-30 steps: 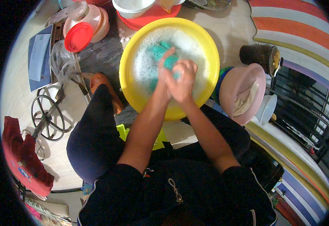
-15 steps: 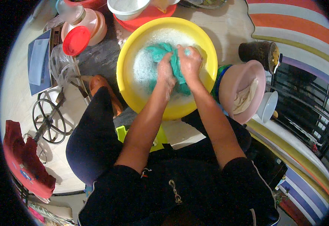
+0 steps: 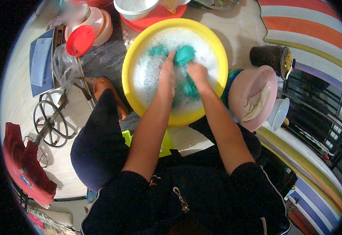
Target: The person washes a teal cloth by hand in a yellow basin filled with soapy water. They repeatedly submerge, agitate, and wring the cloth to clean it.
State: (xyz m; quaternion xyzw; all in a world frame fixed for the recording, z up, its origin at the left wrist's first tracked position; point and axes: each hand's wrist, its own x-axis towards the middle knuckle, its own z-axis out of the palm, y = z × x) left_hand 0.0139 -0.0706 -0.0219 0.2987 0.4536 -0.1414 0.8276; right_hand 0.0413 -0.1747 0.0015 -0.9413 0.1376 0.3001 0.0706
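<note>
In the suds the left hand (image 3: 167,69) is held at the left side of a bunched teal cloth (image 3: 185,55), its fingers partly hidden, so whether the cloth is gripped by it cannot be told; the right hand (image 3: 197,72), slightly blurred and apart from the left, is curled into a fist and clamped on the same cloth, of which more is seen below the wrist, toward six o'clock. Cloth and hands are enclosed by a yellow basin (image 3: 129,92), filled with white foam (image 3: 149,76). With the basin taken as the dial, small white pieces (image 3: 127,39) are scattered just beside the rim at ten o'clock, and at eleven a red tray (image 3: 139,26) is partly covered by a white bowl (image 3: 136,8). Between three and four, a pink tub (image 3: 271,84) is stood near the basin, a cream cloth (image 3: 256,105) laid inside. Just short of three a dark pot (image 3: 265,57) is placed, while between nine and ten a round red lid (image 3: 80,40) is seen, and well apart at eight a red garment (image 3: 26,166) is draped
</note>
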